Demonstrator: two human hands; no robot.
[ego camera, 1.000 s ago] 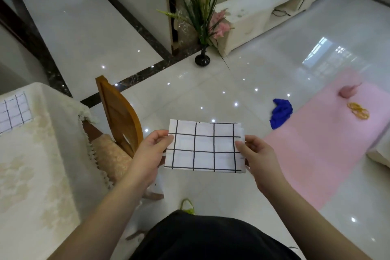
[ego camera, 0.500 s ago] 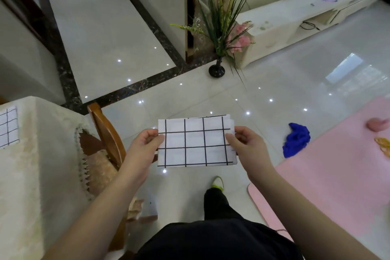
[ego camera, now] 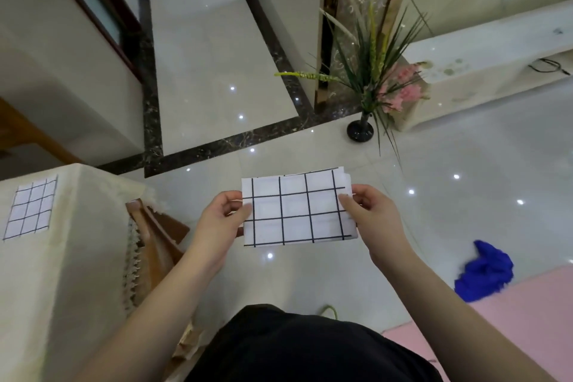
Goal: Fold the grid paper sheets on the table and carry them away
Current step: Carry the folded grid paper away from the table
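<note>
View swung left, table nearer; both hands (left, right) still pinch folded grid paper.

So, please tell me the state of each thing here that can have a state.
Folded grid paper: held in the air by both hands.
Left hand: pinches its left edge.
Right hand: pinches its right edge.
Second grid paper: lying flat on the table.
Blue cloth: crumpled on the floor.

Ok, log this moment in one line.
left hand: pinches paper | right hand: pinches paper | paper: folded, off table
</note>
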